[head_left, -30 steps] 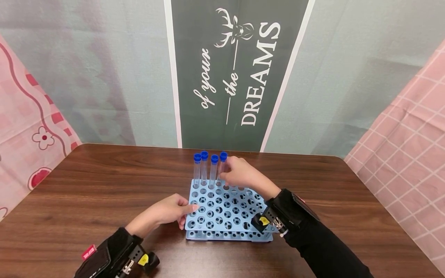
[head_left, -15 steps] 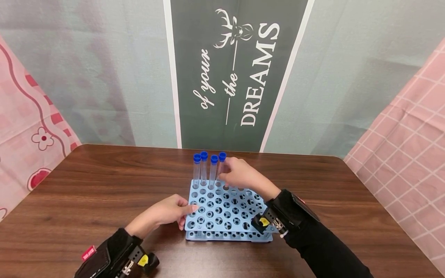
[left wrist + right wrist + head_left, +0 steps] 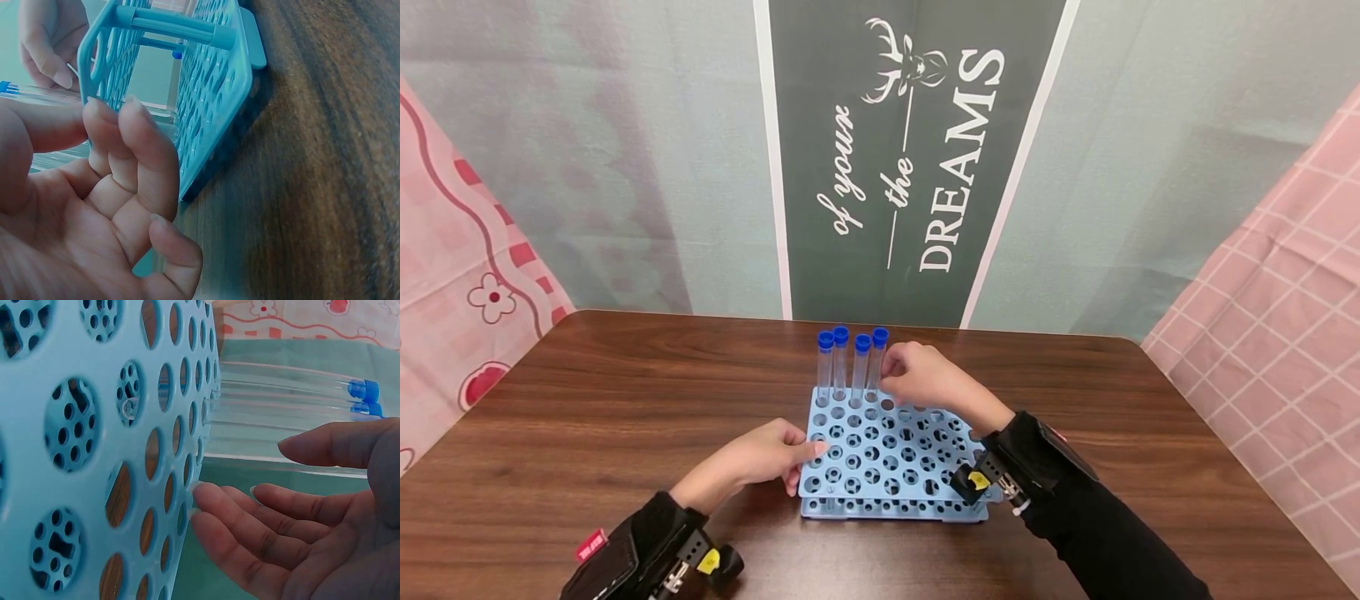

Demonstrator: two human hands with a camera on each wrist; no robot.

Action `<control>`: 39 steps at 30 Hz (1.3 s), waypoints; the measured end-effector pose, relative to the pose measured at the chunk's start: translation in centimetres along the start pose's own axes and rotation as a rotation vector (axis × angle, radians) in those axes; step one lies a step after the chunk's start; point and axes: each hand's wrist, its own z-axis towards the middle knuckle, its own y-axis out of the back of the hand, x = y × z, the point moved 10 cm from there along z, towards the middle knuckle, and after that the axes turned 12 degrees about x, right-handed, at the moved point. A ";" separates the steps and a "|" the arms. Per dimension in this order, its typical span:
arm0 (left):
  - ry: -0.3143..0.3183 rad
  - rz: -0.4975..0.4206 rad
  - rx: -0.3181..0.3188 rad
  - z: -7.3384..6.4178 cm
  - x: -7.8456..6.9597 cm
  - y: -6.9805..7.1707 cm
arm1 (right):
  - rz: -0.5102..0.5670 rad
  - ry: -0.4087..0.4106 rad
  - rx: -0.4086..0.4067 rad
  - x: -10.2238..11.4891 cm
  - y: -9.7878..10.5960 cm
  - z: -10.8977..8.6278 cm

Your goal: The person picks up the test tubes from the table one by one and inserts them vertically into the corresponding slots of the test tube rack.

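Observation:
A light blue test tube rack [image 3: 912,498] stands on the table, its top full of round holes. Several clear test tubes [image 3: 824,367] with blue caps stand upright in its far left part. At the rack's left edge, my left hand [image 3: 767,452] pinches the top plate, thumb above and fingers below, as the left wrist view shows. My right hand [image 3: 925,375] is just right of the rightmost tube [image 3: 876,362]. In the right wrist view its thumb and fingers [image 3: 250,540] are spread apart with nothing between them, fingertips near the rack's far edge.
The brown wooden table [image 3: 625,375] extends around the rack on all sides. A green and grey cloth [image 3: 722,167] with white lettering hangs behind it. Pink patterned cloths [image 3: 1285,317] hang at both sides.
My right hand has let go of the rightmost test tube and moved slightly right, away from it. The tube stays in the rack. My left hand has kept its grip.

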 end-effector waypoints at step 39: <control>-0.011 0.002 0.005 0.1 0.0 0.0 | -0.047 -0.036 -0.027 -3.4 1.8 -2.1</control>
